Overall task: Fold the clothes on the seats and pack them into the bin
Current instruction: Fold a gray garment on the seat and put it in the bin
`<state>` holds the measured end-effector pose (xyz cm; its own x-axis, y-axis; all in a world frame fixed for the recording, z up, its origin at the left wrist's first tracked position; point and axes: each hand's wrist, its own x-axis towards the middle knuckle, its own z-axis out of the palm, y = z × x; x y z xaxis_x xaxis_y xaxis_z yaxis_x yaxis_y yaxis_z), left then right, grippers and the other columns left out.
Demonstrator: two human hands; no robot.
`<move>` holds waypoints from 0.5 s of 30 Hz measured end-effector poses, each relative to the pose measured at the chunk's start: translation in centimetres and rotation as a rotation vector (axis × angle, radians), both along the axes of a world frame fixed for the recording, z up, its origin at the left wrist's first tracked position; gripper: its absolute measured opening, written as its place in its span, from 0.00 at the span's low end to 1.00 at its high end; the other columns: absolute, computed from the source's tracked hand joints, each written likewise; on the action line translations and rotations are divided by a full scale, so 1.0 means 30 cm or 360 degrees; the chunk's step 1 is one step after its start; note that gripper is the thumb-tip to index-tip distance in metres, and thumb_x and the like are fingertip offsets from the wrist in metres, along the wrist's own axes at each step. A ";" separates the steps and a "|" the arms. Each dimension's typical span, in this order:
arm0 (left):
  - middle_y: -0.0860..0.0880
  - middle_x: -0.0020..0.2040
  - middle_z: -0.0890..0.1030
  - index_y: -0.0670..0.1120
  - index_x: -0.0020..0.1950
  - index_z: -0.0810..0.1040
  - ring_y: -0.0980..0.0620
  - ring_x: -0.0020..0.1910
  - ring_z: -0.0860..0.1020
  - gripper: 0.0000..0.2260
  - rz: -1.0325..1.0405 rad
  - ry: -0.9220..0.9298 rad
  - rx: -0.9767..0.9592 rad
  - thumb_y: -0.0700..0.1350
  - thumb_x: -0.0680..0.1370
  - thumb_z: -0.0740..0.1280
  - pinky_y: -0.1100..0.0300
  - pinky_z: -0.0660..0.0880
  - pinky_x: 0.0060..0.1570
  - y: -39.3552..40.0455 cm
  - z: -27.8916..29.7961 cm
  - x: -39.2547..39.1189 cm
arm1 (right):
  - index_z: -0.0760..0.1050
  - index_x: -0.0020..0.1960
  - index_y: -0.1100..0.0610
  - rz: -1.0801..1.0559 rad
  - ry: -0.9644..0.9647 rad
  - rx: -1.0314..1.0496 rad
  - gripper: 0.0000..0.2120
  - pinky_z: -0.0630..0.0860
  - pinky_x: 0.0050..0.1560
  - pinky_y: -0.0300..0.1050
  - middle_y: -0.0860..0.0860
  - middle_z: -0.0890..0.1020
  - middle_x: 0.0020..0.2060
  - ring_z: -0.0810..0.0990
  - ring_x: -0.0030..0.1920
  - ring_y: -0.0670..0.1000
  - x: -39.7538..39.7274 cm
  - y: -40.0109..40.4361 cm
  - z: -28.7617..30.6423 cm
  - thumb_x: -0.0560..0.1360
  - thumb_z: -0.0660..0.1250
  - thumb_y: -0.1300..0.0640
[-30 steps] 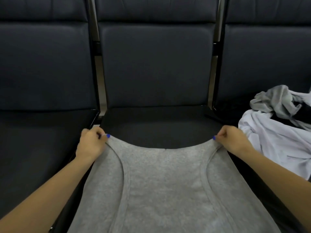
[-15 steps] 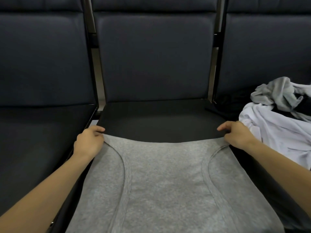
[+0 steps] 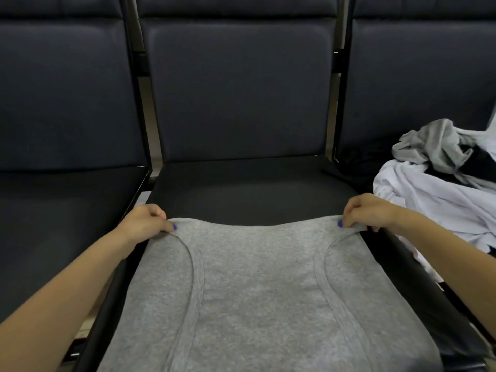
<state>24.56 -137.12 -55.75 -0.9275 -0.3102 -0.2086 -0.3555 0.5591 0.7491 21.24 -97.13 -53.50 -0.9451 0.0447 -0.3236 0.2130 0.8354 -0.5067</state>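
Your left hand (image 3: pixel 146 221) and right hand (image 3: pixel 369 212) each pinch a far corner of the grey top (image 3: pixel 255 291), spread on the middle seat (image 3: pixel 241 189).

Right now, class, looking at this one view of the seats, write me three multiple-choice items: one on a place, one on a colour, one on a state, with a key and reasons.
1. Where does the heap of unfolded clothes lie?
A. On the left seat
B. On the right seat
C. On the floor

2. What colour is the garment spread on the middle seat?
A. Grey
B. Red
C. Green

3. What are the two hands doing to that garment?
A. Hovering above it
B. Pressing flat on its middle
C. Pinching its two far corners

Key: 1 B, the heap of clothes sits on the right seat. 2 A, the grey garment covers the near part of the middle seat. 3 C, the left hand and the right hand each grip a far corner with curled fingers.
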 end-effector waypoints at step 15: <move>0.45 0.46 0.81 0.45 0.45 0.79 0.51 0.45 0.83 0.05 0.0347 0.1108 0.0769 0.35 0.76 0.68 0.65 0.80 0.43 0.004 0.280 0.061 | 0.67 0.36 0.58 -0.0542 0.1259 -0.1284 0.14 0.78 0.32 0.34 0.56 0.77 0.35 0.82 0.27 0.47 0.018 0.032 0.255 0.75 0.67 0.70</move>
<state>26.39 -137.01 -47.35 -0.8235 -0.5193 0.2284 0.2087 0.0969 0.9732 21.79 -96.17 -45.85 -0.8743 0.3841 0.2969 -0.2475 0.1735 -0.9532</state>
